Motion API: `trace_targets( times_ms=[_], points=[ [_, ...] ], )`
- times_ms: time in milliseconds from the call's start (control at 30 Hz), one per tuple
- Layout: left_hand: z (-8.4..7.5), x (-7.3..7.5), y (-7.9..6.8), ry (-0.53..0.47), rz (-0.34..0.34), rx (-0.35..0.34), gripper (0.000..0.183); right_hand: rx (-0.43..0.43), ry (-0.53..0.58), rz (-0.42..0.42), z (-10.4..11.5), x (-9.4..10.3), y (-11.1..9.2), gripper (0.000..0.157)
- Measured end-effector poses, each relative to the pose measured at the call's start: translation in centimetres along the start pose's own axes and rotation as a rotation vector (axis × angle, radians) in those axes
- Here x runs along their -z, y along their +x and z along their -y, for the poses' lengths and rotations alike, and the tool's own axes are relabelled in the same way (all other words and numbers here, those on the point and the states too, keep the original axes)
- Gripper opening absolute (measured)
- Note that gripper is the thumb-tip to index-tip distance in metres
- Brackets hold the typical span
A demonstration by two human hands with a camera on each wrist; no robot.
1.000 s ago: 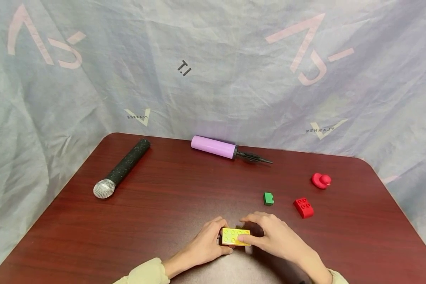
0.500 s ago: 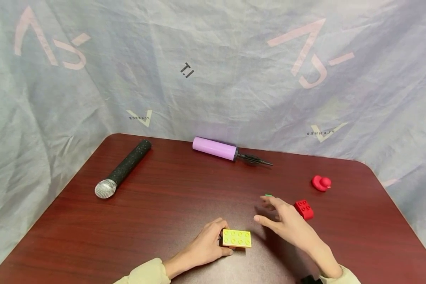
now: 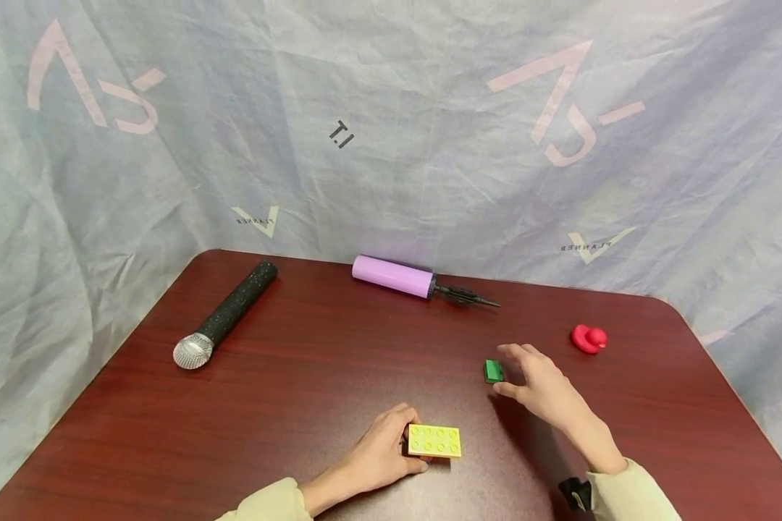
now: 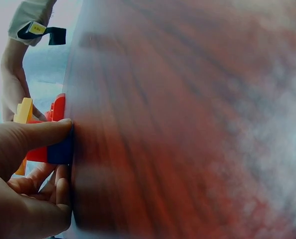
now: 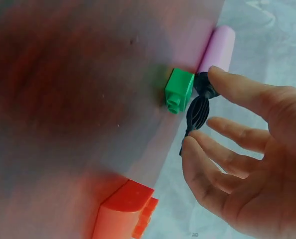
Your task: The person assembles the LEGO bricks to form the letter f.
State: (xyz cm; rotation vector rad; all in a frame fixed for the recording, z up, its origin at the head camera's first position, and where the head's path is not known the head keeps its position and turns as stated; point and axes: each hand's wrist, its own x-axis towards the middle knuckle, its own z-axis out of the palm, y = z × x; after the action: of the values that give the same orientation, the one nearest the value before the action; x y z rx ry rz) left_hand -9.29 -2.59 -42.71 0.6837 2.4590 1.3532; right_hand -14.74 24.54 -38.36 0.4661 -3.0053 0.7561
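My left hand [image 3: 384,447] grips a stack of toy building bricks low over the table. A yellow studded brick [image 3: 434,441] tops it. Beneath, the left wrist view shows a red brick [image 4: 37,155] and a blue brick [image 4: 61,151], thumb pressed against them. Farther right, my right hand [image 3: 547,391] hovers with spread, slightly bent fingers beside a small green brick [image 3: 492,372], holding nothing. That green brick [image 5: 179,89] lies on its side, apart from the fingers. A rounded red brick [image 5: 123,209] shows in the right wrist view; the right hand hides it from the head camera.
A black microphone [image 3: 229,307] with a silver head lies on the left of the dark red table [image 3: 313,347]. Toward the back is a purple hand pump [image 3: 392,276] with a black nozzle. At right sits a red rubber duck [image 3: 589,339]. Grey cloth [image 3: 391,174] hangs behind.
My right hand has left the yellow brick and moved right and away from me, to the green brick. It now covers the loose red brick. The left hand keeps its grip, nearly still.
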Motion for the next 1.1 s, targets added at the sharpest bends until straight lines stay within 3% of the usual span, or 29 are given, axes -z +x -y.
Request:
trace_targets(
  times_ms=[300,667,1100],
  points=[
    [-0.1,-0.5,0.0,0.0,0.006,0.025,0.034,0.006,-0.031,0.146,-0.8,-0.1,1.3,0.047],
    [-0.1,-0.3,0.0,-0.001,0.001,0.014,0.034,0.024,-0.022,0.105,-0.8,-0.9,1.8,0.031],
    [0.0,-0.2,0.0,0.017,-0.013,-0.005,0.034,0.018,0.247,0.111,1.3,-0.4,0.4,0.028]
  ],
)
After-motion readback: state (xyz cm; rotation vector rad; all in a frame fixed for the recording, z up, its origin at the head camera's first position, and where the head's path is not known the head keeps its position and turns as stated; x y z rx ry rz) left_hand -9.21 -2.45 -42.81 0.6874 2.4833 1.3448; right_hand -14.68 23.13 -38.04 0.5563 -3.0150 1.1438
